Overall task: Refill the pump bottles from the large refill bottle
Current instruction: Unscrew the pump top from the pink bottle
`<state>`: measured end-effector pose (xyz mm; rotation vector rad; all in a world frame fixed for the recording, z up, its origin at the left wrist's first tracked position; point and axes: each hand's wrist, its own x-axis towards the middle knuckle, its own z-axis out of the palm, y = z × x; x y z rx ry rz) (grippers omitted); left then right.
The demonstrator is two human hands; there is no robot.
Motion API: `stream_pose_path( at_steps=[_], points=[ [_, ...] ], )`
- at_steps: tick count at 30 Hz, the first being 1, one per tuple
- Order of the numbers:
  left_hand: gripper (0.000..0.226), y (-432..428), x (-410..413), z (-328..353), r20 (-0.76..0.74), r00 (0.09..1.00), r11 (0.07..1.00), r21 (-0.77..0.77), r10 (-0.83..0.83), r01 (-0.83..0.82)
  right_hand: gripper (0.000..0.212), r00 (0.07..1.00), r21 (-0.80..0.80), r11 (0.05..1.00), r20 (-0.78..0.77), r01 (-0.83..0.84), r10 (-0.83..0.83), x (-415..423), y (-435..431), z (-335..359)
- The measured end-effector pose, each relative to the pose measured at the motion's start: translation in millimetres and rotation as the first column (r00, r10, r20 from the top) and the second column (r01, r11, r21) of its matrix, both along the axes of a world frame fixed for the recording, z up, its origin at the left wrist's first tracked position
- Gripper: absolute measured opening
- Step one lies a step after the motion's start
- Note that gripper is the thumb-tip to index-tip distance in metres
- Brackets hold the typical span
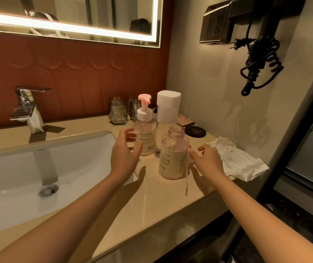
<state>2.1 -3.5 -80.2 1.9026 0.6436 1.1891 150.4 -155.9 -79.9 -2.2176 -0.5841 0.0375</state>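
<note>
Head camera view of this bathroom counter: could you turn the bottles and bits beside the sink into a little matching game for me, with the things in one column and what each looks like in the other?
Things:
1. front bottle
2. middle bottle
3. rear bottle
4. small case

Descriptions:
A. pink-and-white pump fitted
B. black, round and flat
C. neck open, no top on
D. broad white cap on

Pairs: 1-C, 2-A, 3-D, 4-B.

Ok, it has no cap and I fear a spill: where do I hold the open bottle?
Wrap the right hand round the open bottle at its labelled middle, from the right: it stands upright, uncapped, with straight walls there.
</note>
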Motion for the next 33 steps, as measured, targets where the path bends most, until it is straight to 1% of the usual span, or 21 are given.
stream_pose_path(
  at_steps=[1,2,4,6,9,13,17,20,23,29,33],
  points=[
    [0.051,9,4,1,-0.029,0.999,0.998,-0.053,0.03,-0.032,0.045,0.999,0.012,1.0,0.035,0.005,-0.006,-3,0,2],
    [0.06,17,9,2,-0.071,0.997,0.994,-0.103,0.023,-0.03,0.043,0.998,0.04,0.999,0.06,0.008,-0.01,-6,-1,3],
    [0.078,28,18,5,-0.121,0.99,0.977,-0.21,-0.072,0.045,0.039,0.997,0.107,0.994,0.07,0.003,-0.011,-10,-2,4],
    [0.093,35,27,7,-0.118,0.979,0.948,-0.295,-0.164,0.123,0.036,0.998,0.154,0.988,0.056,-0.022,0.013,-14,-3,3],
    [0.103,40,39,10,-0.09,0.964,0.919,-0.336,-0.25,0.207,0.03,0.999,0.208,0.977,0.019,-0.051,0.048,-17,-4,-1],
    [0.101,44,45,11,-0.037,0.952,0.899,-0.342,-0.303,0.273,0.025,0.998,0.241,0.968,0.006,-0.064,0.064,-18,-9,-2],
    [0.091,44,43,8,-0.026,0.958,0.912,-0.315,-0.287,0.264,0.022,0.998,0.257,0.964,-0.007,-0.065,0.069,-19,-12,-1],
    [0.088,40,37,3,-0.012,0.965,0.922,-0.299,-0.262,0.247,0.021,0.996,0.281,0.957,-0.031,-0.073,0.085,-25,-13,-2],
    [0.084,33,24,1,0.001,0.961,0.921,-0.282,-0.278,0.267,0.023,0.992,0.324,0.942,-0.062,-0.084,0.11,-34,-18,-4],
    [0.086,14,-15,2,-0.003,0.958,0.92,-0.279,-0.287,0.275,0.024,0.99,0.344,0.936,-0.096,-0.067,0.106,-52,-27,7],
    [0.08,-5,-41,6,-0.011,0.946,0.915,-0.258,-0.324,0.31,0.023,0.992,0.395,0.915,-0.057,-0.083,0.115,-73,-36,19]
  ],
)
